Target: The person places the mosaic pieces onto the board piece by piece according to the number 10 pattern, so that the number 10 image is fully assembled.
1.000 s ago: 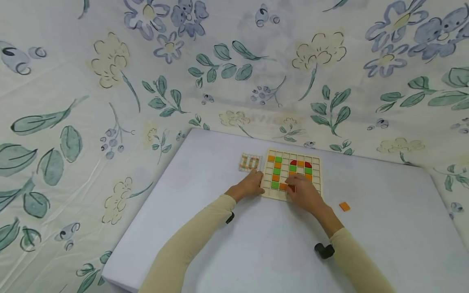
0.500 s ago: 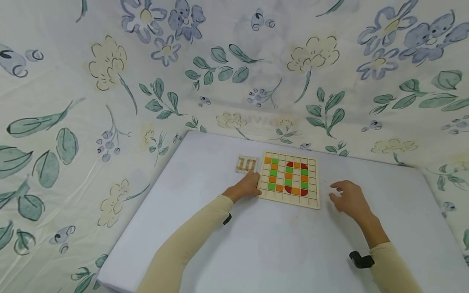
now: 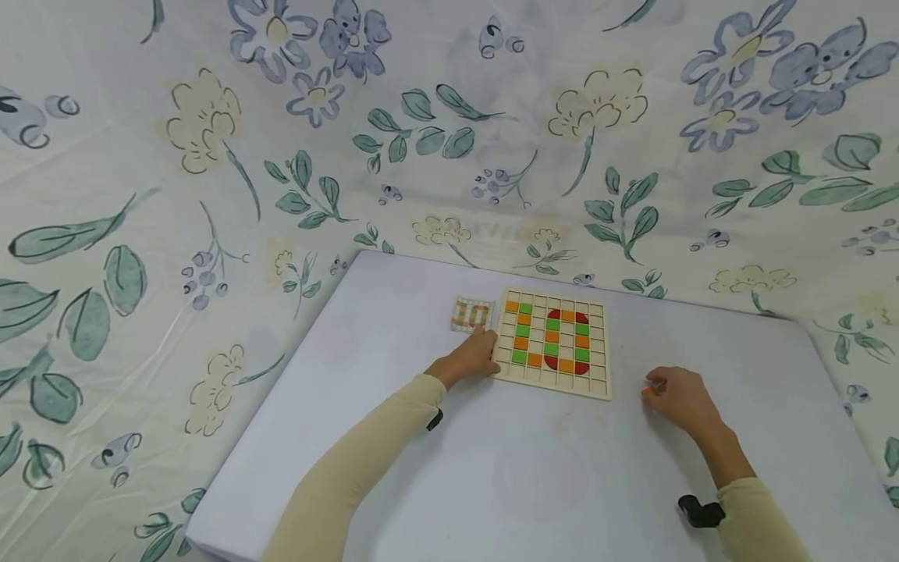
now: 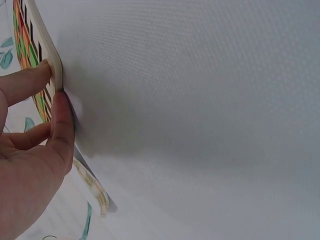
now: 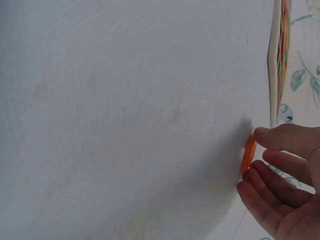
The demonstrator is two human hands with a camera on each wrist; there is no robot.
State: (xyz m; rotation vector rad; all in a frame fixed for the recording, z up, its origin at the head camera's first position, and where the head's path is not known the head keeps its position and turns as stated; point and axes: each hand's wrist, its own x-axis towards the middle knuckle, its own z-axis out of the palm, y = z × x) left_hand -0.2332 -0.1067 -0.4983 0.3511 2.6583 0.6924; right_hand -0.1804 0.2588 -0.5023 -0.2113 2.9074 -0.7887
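— From above, what's going on? 
— The left hand steadies the wooden grid board at its left edge, beside the little pattern card. The right hand is off to the board's right, down on the white table, fingers curled over a loose orange tile.

— And the left wrist view? 
— Thumb and fingertips press the board's edge, pinching it.

— The right wrist? 
— There the orange tile is tipped on edge between the forefinger and the fingers below, touching the table. Pinched, I'd say, though not lifted clear.

— So which step? 
— Picking up a tile, it looks like. Next calls for raising it cleanly, carrying it to an open cell and laying it flat, while the other hand keeps the board from sliding.
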